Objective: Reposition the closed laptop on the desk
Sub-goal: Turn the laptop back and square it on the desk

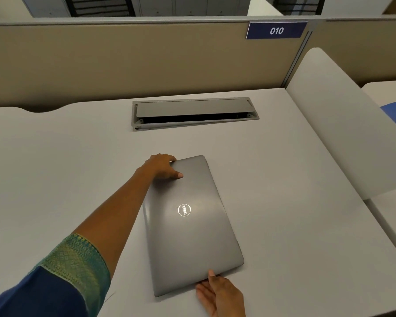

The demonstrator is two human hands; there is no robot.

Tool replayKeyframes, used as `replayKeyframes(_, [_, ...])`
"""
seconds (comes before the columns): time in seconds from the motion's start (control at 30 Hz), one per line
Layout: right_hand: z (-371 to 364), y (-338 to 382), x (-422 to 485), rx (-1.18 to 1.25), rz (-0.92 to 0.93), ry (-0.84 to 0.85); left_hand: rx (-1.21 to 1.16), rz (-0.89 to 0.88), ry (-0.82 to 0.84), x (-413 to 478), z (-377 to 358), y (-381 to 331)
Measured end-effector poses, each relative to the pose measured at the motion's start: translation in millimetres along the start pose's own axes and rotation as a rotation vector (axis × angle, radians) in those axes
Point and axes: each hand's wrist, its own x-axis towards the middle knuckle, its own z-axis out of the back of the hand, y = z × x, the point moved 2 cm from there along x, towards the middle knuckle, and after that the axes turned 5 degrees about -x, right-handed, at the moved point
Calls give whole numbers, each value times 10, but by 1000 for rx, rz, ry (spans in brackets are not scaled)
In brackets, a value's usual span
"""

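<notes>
Now 2 hands clamp 1 closed laptop (190,225): left hand (161,167), right hand (220,294).

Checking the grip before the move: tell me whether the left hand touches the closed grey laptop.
Touching. The head view shows the left hand gripping the closed grey laptop at its far corner, thumb on the lid.

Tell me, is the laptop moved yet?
Done: both hands have hold of the closed laptop. In hand: the left hand grips its far corner and the right hand its near edge; it sits crooked on the desk. Left: straightening it and letting go.
</notes>
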Motion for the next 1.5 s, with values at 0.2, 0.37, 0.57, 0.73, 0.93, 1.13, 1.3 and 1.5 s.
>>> replayKeyframes(0.2, [155, 151, 97, 20, 95, -37, -171, 155, -5, -310, 28, 344])
replayKeyframes(0.37, [349, 532, 245, -88, 255, -49, -427, 327, -48, -685, -99, 771])
replayKeyframes(0.57, [397, 1060, 408, -406, 354, -19, -600, 425, -131, -1052, -359, 981])
replayKeyframes(0.73, [266, 1528, 561, -599, 408, -3, -786, 476, -159, -1267, -542, 1065])
replayKeyframes(0.93, [160, 1864, 795, -730, 469, -60, -911, 477, -202, -1378, -728, 1045])
replayKeyframes(1.13, [96, 1990, 830, -788, 550, -113, -918, 473, -245, -1400, -842, 992])
replayKeyframes(1.3, [185, 1952, 878, -829, 585, -171, -823, 475, -286, -1401, -850, 943])
replayKeyframes(1.5, [230, 1897, 885, -908, 643, -258, -768, 463, -305, -1445, -842, 894])
